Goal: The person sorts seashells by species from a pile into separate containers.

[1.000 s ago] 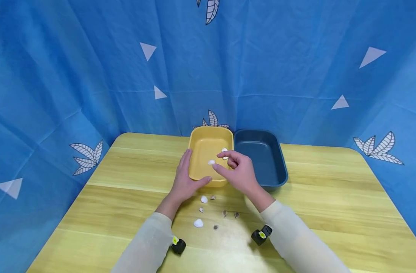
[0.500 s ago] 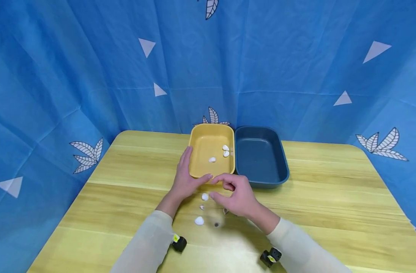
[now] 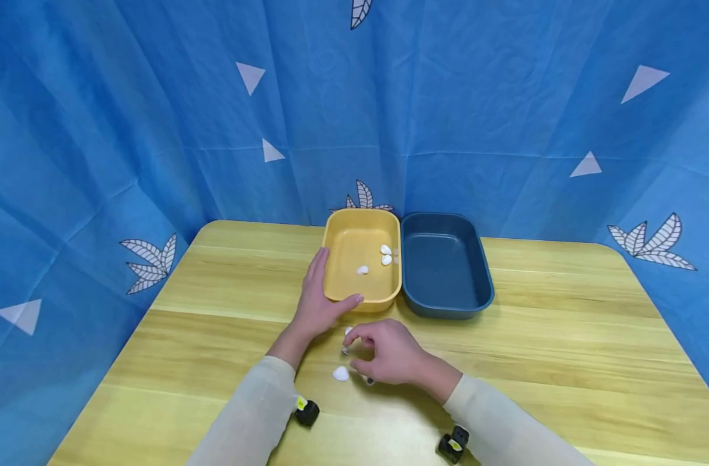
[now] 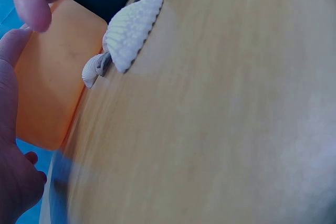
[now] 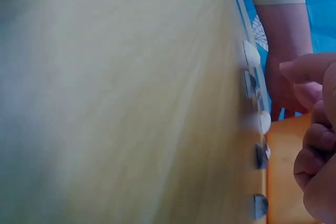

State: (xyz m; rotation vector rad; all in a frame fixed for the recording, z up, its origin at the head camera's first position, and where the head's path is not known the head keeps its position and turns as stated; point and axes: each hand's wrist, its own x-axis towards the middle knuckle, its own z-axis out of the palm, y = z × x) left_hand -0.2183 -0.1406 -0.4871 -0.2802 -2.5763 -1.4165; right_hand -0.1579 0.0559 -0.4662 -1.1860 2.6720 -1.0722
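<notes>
My left hand [image 3: 316,309] rests at the near left corner of the yellow tray [image 3: 343,223], straight fingers along its side and thumb at the front rim. White seashells [image 3: 363,270] lie inside the tray. In front of it my right hand [image 3: 392,353] hovers low over the table, index finger and thumb apart, with nothing visible between them. A small shell [image 3: 345,351] is just under the index fingertip. Close to the thumb lie a white scallop-like seashell [image 3: 341,373] and a small dark shell [image 3: 370,381]. Another white shell is partly hidden behind the index finger.
A dark blue tray [image 3: 447,272] stands against the yellow tray's right side. Both are near the far edge of the wooden table [image 3: 564,323], with a blue patterned curtain [image 3: 477,97] behind. In the right wrist view, several dark shells [image 5: 260,206] lie along the table.
My right hand has moved from over the yellow tray back toward me, down to the loose shells. The left hand keeps its place at the tray.
</notes>
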